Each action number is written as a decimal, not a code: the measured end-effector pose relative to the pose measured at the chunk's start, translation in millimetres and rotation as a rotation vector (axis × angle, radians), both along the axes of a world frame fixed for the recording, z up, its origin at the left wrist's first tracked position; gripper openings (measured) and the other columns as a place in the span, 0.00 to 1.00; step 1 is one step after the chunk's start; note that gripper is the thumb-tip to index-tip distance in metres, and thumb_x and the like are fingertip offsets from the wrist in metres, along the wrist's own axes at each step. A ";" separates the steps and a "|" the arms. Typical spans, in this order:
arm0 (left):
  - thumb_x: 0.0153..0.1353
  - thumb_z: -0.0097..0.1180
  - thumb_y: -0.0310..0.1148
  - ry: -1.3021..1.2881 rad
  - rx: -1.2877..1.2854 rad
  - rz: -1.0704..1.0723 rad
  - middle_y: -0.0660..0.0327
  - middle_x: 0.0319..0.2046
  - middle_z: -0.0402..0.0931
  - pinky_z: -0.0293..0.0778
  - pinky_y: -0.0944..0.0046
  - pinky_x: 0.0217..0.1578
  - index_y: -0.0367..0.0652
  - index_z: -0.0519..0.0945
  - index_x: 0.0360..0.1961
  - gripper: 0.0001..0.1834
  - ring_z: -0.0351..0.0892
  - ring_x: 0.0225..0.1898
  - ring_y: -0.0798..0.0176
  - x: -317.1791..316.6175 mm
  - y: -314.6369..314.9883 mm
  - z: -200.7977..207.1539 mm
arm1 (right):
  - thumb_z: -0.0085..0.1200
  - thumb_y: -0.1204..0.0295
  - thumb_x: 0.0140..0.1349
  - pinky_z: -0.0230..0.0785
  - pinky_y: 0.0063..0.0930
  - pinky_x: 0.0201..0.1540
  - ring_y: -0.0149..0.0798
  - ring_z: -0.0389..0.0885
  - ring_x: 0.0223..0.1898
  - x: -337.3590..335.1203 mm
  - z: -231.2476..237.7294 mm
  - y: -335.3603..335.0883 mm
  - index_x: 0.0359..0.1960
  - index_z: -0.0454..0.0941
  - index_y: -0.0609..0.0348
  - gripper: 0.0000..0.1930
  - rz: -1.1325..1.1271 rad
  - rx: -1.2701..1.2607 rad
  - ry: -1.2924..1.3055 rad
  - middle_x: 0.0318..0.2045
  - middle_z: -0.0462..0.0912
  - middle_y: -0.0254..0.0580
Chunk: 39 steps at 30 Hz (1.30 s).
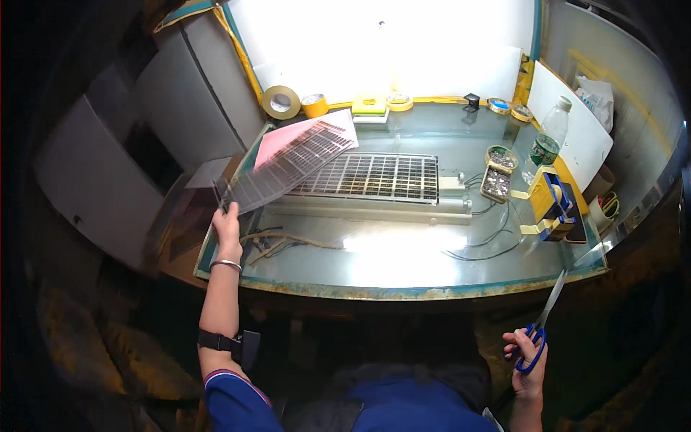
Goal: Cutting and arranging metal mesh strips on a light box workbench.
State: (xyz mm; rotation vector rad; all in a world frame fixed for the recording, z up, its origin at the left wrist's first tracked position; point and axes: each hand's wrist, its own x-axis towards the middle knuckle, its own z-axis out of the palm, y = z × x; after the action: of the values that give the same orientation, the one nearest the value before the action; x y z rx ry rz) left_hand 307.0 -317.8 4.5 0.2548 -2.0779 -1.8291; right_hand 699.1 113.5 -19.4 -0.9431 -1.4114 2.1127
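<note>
My left hand (227, 229) pinches the near left corner of a thin, see-through film sheet (270, 180) printed with a dark grid. The sheet slants up to the right, its far part over a pink sheet (272, 144) and its edge overlapping a second grid-patterned sheet or panel (389, 178). That one lies on the glass tabletop (309, 266). Off the table's front right corner, my right hand (529, 360) grips a pair of scissors (551, 302) by the blue handles. The blades point upward and look closed.
Tape rolls (281, 103) and a yellow block (369, 106) line the back edge before a bright white panel. At right are small tubs of metal bits (497, 183), a plastic bottle (548, 137) and a blue tape dispenser (553, 205). Thin cables (497, 237) cross the glass.
</note>
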 end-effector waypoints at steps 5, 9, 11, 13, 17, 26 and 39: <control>0.51 0.54 0.42 0.383 -1.035 -0.139 0.49 0.49 0.65 0.59 0.52 0.51 0.39 0.66 0.51 0.28 0.63 0.51 0.48 11.5 95.4 8.3 | 0.54 0.69 0.52 0.65 0.18 0.24 0.28 0.75 0.21 -1.9 -0.3 2.5 0.30 0.72 0.60 0.08 0.022 0.028 -0.033 0.26 0.79 0.45; 0.60 0.35 0.53 0.361 -1.208 -0.672 0.50 0.61 0.50 0.42 0.54 0.61 0.45 0.56 0.60 0.32 0.45 0.64 0.53 8.9 176.7 8.6 | 0.53 0.69 0.52 0.65 0.18 0.24 0.29 0.75 0.21 3.3 3.8 1.4 0.30 0.71 0.62 0.09 0.055 0.065 -0.018 0.26 0.79 0.46; 0.60 0.33 0.56 0.303 -1.321 -0.666 0.50 0.63 0.43 0.35 0.53 0.61 0.53 0.53 0.62 0.32 0.38 0.65 0.53 2.3 190.1 5.9 | 0.53 0.70 0.53 0.65 0.19 0.24 0.29 0.75 0.21 4.4 5.8 -3.8 0.29 0.72 0.63 0.09 0.068 0.071 -0.023 0.26 0.79 0.46; 0.60 0.31 0.57 0.182 -1.387 -0.690 0.49 0.63 0.42 0.35 0.52 0.61 0.55 0.52 0.62 0.32 0.37 0.65 0.51 1.2 197.0 1.3 | 0.52 0.70 0.53 0.66 0.19 0.23 0.29 0.75 0.20 5.4 4.8 -6.0 0.28 0.72 0.63 0.08 0.077 0.073 -0.035 0.25 0.79 0.46; 0.58 0.34 0.57 0.350 -1.428 -0.697 0.42 0.58 0.51 0.49 0.51 0.57 0.52 0.59 0.59 0.31 0.50 0.60 0.44 57.1 200.8 -3.0 | 0.52 0.70 0.53 0.66 0.19 0.23 0.29 0.75 0.20 5.5 1.9 -6.3 0.27 0.72 0.63 0.08 0.089 0.050 -0.060 0.25 0.79 0.45; 0.53 0.52 0.43 0.505 -1.353 -0.722 0.42 0.48 0.65 0.59 0.51 0.51 0.42 0.70 0.50 0.25 0.64 0.51 0.43 214.7 184.8 22.0 | 0.50 0.68 0.58 0.68 0.18 0.26 0.29 0.76 0.24 -25.6 -5.1 -14.7 0.31 0.71 0.65 0.10 0.327 0.080 0.050 0.30 0.79 0.47; 0.58 0.50 0.35 -0.716 0.541 -1.192 0.58 0.26 0.75 0.70 0.74 0.22 0.33 0.73 0.39 0.14 0.75 0.23 0.69 261.3 284.9 -52.7 | 0.35 0.48 0.61 0.67 0.19 0.33 0.32 0.75 0.31 34.6 -3.3 -10.8 0.41 0.68 0.69 0.30 0.821 -0.193 0.066 0.29 0.75 0.45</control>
State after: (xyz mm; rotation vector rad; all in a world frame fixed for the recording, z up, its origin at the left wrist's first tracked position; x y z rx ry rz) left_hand 568.3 -32.9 -48.2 -0.3667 -2.3060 -3.4237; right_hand 733.7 102.7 -22.7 -0.3520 -1.7794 2.8631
